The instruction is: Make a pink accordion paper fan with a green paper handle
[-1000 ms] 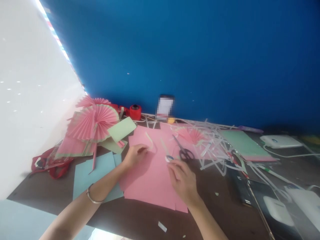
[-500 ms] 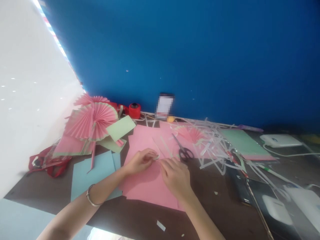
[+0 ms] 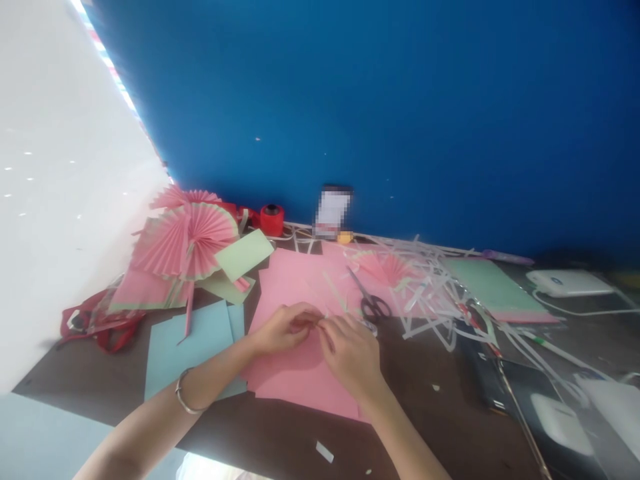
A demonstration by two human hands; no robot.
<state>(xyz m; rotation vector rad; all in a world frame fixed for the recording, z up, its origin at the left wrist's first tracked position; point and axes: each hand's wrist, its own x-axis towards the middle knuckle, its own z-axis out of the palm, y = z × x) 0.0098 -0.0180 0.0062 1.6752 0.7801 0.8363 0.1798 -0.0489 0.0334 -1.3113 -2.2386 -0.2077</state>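
Watching, I see left hand (image 3: 284, 330) and right hand (image 3: 353, 353) pinched, contents unclear, above flat pink sheets (image 3: 295, 375) near the table's (image 3: 415, 417) front edge.

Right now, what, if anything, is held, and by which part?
Can't tell: the left hand and right hand are close together over the pink paper, hiding anything pinched there.

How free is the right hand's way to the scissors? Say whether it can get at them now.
Probably yes: the scissors lie uncovered, close beyond the right hand. That hand seems to touch the left hand above the pink paper, so it may need to pull away.
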